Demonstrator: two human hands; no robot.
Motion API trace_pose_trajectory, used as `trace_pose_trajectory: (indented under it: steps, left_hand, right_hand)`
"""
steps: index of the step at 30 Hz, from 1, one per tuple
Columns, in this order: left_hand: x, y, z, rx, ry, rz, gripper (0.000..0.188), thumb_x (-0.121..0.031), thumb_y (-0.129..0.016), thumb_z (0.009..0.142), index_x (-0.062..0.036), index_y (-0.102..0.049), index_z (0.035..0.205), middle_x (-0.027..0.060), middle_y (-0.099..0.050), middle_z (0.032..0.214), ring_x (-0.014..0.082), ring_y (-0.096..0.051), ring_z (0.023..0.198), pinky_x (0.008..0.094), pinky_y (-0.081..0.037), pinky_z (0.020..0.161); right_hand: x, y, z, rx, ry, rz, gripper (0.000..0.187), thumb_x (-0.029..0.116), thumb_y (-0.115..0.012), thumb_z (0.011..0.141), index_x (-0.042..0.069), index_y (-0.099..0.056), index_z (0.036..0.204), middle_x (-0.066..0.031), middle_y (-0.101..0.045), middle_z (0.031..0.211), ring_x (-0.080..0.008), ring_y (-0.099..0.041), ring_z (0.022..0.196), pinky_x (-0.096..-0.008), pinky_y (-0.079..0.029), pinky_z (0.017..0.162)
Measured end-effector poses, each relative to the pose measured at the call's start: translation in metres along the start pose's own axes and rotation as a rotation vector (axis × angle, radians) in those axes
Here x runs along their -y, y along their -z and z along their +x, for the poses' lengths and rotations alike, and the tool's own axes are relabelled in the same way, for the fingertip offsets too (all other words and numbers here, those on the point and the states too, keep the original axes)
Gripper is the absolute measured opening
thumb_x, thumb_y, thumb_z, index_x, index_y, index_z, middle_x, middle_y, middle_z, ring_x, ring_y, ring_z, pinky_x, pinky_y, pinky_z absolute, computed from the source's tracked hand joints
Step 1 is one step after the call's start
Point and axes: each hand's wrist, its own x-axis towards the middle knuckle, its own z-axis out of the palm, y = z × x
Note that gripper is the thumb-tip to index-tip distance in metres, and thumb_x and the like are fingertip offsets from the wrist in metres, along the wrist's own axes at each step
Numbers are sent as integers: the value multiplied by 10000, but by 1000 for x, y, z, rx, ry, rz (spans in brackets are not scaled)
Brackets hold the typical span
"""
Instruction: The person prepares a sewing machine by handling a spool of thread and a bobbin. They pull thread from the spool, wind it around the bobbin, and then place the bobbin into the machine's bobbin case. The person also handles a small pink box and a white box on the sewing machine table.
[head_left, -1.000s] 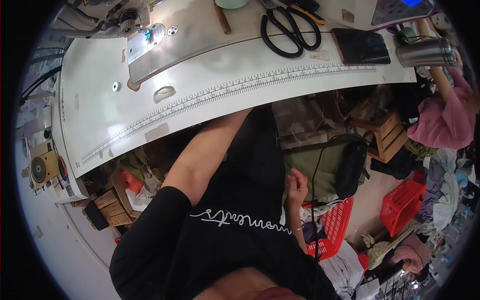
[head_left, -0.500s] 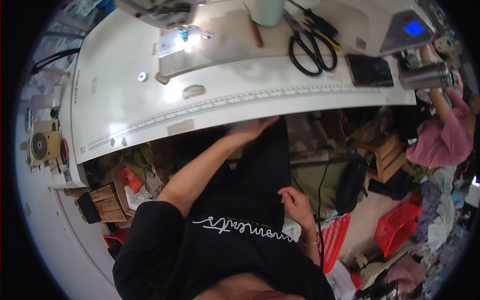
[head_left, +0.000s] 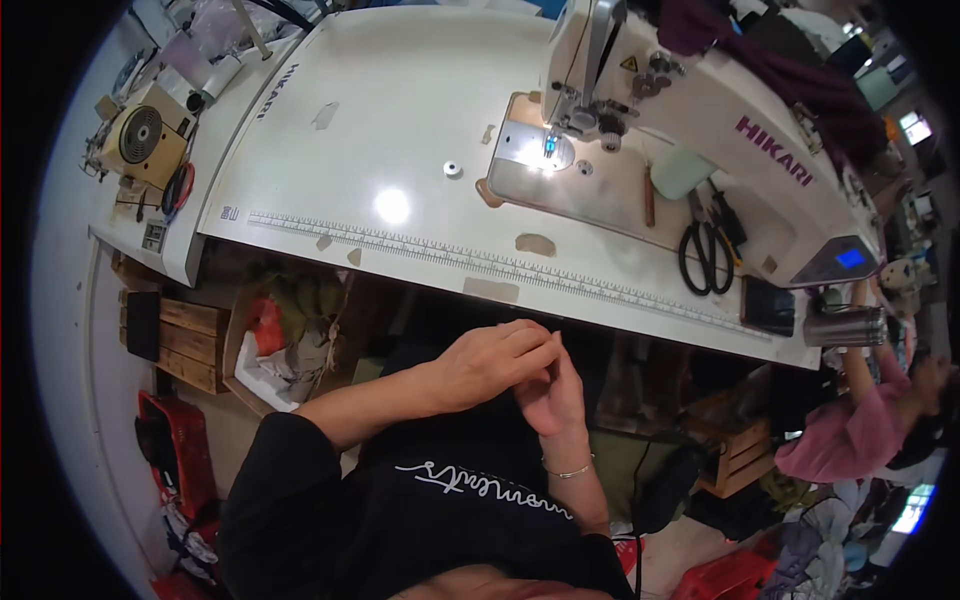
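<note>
if those hands come up carelessly, i'd expect knuckles to bump the front edge of the tabletop (head_left: 365, 125), and a hard jolt might set the white bobbin (head_left: 452, 169) rolling. the left hand (head_left: 492, 364) curls over the right hand (head_left: 556, 394), fingers together, just by that edge; whether they're clamped on something small i can't tell. moments ago the hands were well apart, the left reaching toward the edge.

white flat sewing table (head_left: 390, 120), black-ticked ruler strip (head_left: 500, 259) | black short-sleeved shirt (head_left: 290, 490), white cursive lettering (head_left: 482, 484) | silvery metal flask (head_left: 846, 327) | pale-green, to my eye, rounded container (head_left: 682, 173)
</note>
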Motion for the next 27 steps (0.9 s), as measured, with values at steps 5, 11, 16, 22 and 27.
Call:
trace_pose_trajectory:
  steps: [5, 11, 16, 22, 27]
  left_hand:
    - [12, 6, 1, -32, -129, 173, 369, -201, -737, 761, -7, -624, 1054, 93, -616, 986, 250, -659, 948, 331, -570, 779]
    - [15, 25, 7, -140, -144, 233, 344, -384, -668, 826, -61, -623, 936, 39, -562, 816, 218, -599, 761, 339, -466, 613]
    - [23, 54, 13, -309, 95, 129, 321, -385, -704, 818, -78, -627, 873, 69, -553, 759, 273, -587, 678, 378, -480, 599]
    - [52, 44, 20, -174, 49, 324, 311, -353, -716, 816, -82, -562, 818, 65, -507, 752, 258, -560, 693, 375, -469, 608]
    - [73, 34, 32, -175, 65, 386, 289, -304, -730, 799, -86, -540, 803, 57, -507, 762, 243, -555, 707, 372, -470, 621]
  right_hand:
    - [4, -19, 2, 97, 33, 97, 428, 372, -386, 1072, 56, -553, 1307, -28, -626, 1158, -116, -606, 1019, -270, -498, 886]
    - [5, -38, 3, 124, 92, 52, 440, 338, -388, 1073, 17, -520, 1344, -50, -605, 1218, -142, -595, 1089, -287, -483, 958]
    - [48, -45, 3, 220, 459, -219, 213, 96, -515, 1011, -3, -512, 1199, -130, -594, 1190, -220, -598, 1094, -328, -490, 954]
    - [208, -113, -8, -235, 1653, -845, 426, -96, -339, 914, -1, -442, 1316, -145, -519, 1347, -231, -503, 1279, -417, -378, 1121]
    - [302, -158, 14, -446, 1689, -1448, 530, -109, -361, 840, -18, -443, 1356, -190, -502, 1379, -270, -482, 1319, -364, -355, 1119]
